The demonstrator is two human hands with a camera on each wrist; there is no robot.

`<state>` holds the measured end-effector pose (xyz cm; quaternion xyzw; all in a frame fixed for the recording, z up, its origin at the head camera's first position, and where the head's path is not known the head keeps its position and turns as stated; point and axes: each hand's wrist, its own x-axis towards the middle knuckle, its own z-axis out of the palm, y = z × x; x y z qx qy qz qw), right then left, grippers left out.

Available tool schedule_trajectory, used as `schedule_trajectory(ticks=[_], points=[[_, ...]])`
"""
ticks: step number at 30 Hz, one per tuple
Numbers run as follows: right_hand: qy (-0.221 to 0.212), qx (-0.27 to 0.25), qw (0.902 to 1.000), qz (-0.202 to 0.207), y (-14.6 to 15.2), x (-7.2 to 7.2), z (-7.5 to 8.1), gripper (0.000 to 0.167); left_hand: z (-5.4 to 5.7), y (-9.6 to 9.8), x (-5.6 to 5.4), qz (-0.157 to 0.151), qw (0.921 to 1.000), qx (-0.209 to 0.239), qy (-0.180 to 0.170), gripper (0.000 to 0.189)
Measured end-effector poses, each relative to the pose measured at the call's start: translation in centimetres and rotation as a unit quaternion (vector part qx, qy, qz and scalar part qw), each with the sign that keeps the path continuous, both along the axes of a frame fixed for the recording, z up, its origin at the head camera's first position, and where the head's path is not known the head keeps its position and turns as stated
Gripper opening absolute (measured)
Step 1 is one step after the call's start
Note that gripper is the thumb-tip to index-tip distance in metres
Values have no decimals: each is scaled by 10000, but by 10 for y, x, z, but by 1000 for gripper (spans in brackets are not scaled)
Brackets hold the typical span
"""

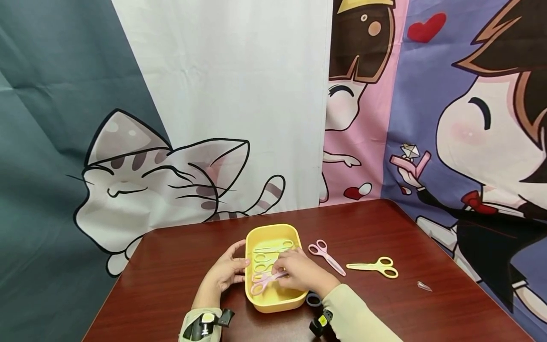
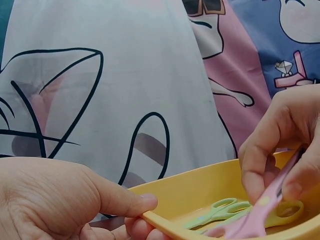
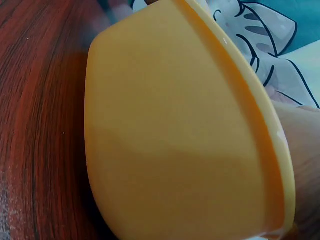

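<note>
A yellow plastic bin (image 1: 273,308) stands on the table. At its left side my left hand (image 1: 221,271) grips the rim, thumb over the edge and fingers against the outer wall. My right hand (image 1: 297,270) is reaching into the bin and pinches pink scissors (image 1: 261,283), handle loops toward me; the fingers hide part of the blades. Green scissors (image 2: 222,212) lie on the bin floor, with yellow scissors (image 1: 275,248) toward its far end. In the right wrist view the bin's outer wall (image 3: 175,125) covers most of the frame and hides the right fingers.
To the right of the bin lie another pair of pink scissors (image 1: 328,257) and a pair of yellow scissors (image 1: 376,267). A dark blue handle loop (image 1: 314,299) pokes out beside the right forearm. A small clear piece (image 1: 424,286) lies farther right. Behind the table (image 1: 162,266) hangs a cartoon-printed cloth (image 1: 239,85).
</note>
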<state>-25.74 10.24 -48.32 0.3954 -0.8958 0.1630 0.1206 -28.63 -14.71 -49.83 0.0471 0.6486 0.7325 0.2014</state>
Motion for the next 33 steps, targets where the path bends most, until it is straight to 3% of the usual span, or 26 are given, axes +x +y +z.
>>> schedule_trajectory(ticks=[14, 25, 29, 33], points=[[54, 881, 9960, -96, -5, 4, 4, 11, 1, 1, -4, 144, 9998, -117, 14, 68], [75, 1506, 9885, -149, -9, 7, 4, 14, 9, 1, 3, -91, 10000, -21, -18, 69], [187, 1630, 9864, -125, -10, 7, 2, 15, 0, 1, -1, 9, 10000, -27, 6, 69], [207, 1719, 9848, -111, -12, 8, 2, 17, 0, 1, -1, 84, 9999, -89, 30, 69]])
